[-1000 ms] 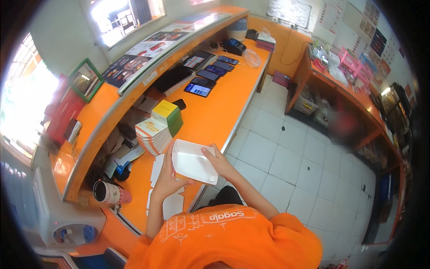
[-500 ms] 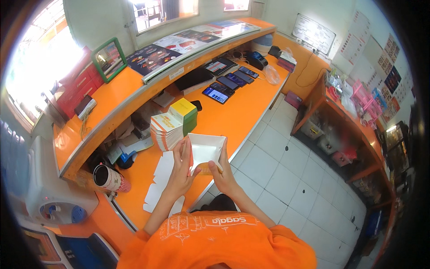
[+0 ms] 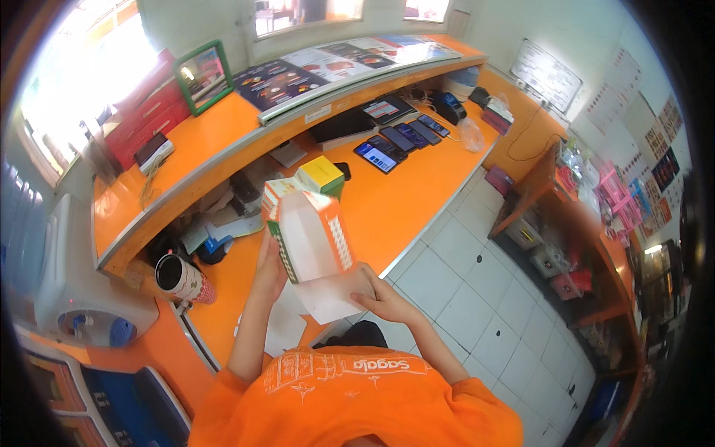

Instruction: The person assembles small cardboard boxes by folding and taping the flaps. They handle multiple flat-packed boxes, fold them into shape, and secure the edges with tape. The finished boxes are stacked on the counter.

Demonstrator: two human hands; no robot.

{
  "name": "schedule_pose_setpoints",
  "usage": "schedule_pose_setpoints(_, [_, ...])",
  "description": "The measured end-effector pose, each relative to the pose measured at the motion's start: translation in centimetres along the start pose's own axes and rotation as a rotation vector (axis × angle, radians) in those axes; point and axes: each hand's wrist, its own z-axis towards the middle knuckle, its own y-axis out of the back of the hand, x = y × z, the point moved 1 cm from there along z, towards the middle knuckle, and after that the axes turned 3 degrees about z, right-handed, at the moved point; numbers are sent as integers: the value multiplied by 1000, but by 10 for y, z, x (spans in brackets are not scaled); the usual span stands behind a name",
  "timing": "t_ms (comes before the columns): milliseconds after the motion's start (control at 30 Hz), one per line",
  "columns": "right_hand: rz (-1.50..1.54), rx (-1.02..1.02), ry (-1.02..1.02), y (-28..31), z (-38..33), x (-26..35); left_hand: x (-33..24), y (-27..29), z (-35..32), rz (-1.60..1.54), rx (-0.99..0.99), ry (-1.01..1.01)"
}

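Above the orange counter I hold a partly folded cardboard box point(image 3: 307, 235) with a white inside and orange and green printed sides. My left hand point(image 3: 269, 261) is closed on its left side, the fingers partly hidden behind it. The box's white flap point(image 3: 331, 299) hangs open toward me, and my right hand point(image 3: 378, 296) pinches its right edge. Behind the box, a stack of folded printed boxes point(image 3: 274, 195) is mostly covered. A yellow and green box point(image 3: 322, 174) stands beside it. Beneath my hands a flat white cardboard sheet point(image 3: 283, 328) lies on the counter.
Several phones point(image 3: 376, 157) lie in a row farther along the counter. To the left stand a patterned tumbler point(image 3: 195, 281) and a white water dispenser point(image 3: 82, 276). A raised shelf point(image 3: 216, 134) with a green-framed mirror point(image 3: 205, 78) runs behind. White floor tiles point(image 3: 477, 290) lie to the right.
The box has tipped up and turned, now showing printed sides. One white flap has swung open toward me, and my right hand has shifted onto it. The view has moved slightly.
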Motion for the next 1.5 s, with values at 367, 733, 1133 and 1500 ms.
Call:
schedule_pose_setpoints(367, [436, 59, -336, 46, 87, -35, -31, -15, 25, 790, 522, -169])
schedule_pose_setpoints(733, [-653, -412, -56, 108, 305, -41, -2, 63, 148, 2172, 517, -189])
schedule_pose_setpoints(1133, [-960, -384, -334, 60, 319, -13, 32, 130, 123, 2079, 287, -3])
schedule_pose_setpoints(1500, [-1103, -645, 142, 36, 312, -64, 81, 166, 100, 1855, 222, 94])
